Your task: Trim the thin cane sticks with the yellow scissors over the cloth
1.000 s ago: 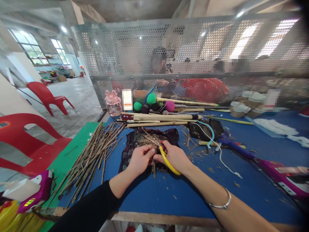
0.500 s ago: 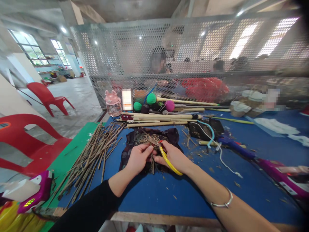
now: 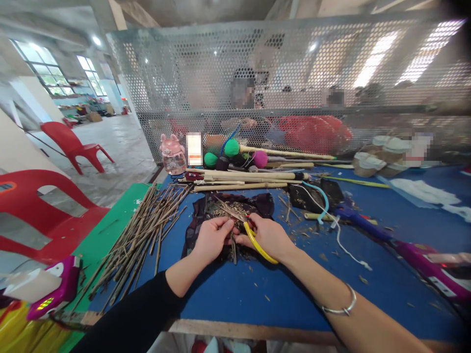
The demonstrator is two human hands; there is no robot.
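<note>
My left hand [image 3: 212, 239] is closed, thumb and fingers pinching a short dry twig [image 3: 234, 250] that points down toward me. Close beside it, my right hand [image 3: 270, 239] is closed around a pair of scissors with yellow handles [image 3: 262, 247]; the blades [image 3: 228, 211] point up and left over the cloth. The right fingertips also come near the twig, but whether they touch it I cannot tell. Beneath both hands lies a dark cloth [image 3: 192, 230] holding a heap of chopped plant bits [image 3: 221, 210].
A pile of long dry twigs [image 3: 142, 235] lies on the left. Behind the cloth are pale sticks [image 3: 239, 187], yarn balls [image 3: 231, 147] and a pink bottle [image 3: 172, 154]. A purple device [image 3: 415, 264] lies right on the blue table [image 3: 228, 304]. A perforated metal screen [image 3: 206, 63] stands behind.
Both hands keep almost the same pose, with the scissors and twig still held. The view has shifted slightly; little else differs.
</note>
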